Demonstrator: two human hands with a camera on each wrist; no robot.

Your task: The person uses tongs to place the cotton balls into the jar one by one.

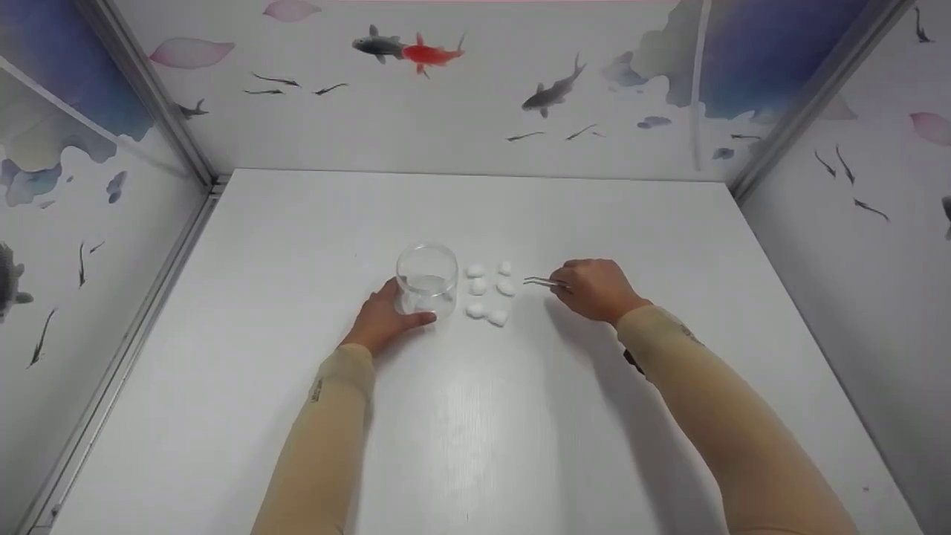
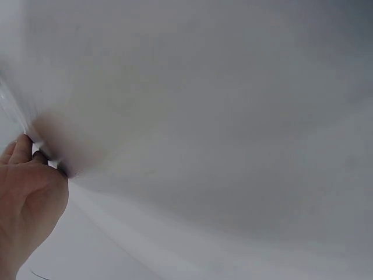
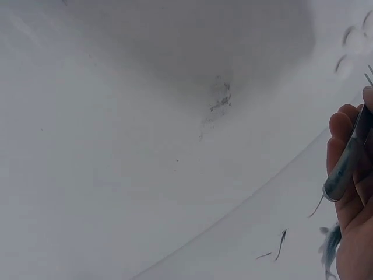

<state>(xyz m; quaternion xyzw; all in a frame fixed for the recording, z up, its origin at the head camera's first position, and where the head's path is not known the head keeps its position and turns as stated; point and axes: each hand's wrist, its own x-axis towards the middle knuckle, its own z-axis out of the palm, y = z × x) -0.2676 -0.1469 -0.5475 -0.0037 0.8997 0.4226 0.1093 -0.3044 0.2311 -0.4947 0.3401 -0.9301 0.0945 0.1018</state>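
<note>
A clear round jar [image 1: 427, 279] stands upright on the white table, its mouth uncovered. My left hand [image 1: 383, 321] grips the jar's lower left side, thumb in front and fingers behind; in the left wrist view the hand [image 2: 32, 198] touches the table beside the clear wall. Just right of the jar lie several white cotton balls [image 1: 478, 287] in two loose columns. My right hand [image 1: 598, 288] holds metal tweezers [image 1: 546, 282], tips pointing left toward the cotton balls and apart from them. In the right wrist view the tweezers' broad end [image 3: 344, 169] lies across the palm.
The white table [image 1: 461, 446] reaches to a back wall [image 1: 461, 126] printed with fish and petals. Side panels [image 1: 877, 245] with similar prints stand at left and right, with metal framing [image 1: 167, 96] at the corners.
</note>
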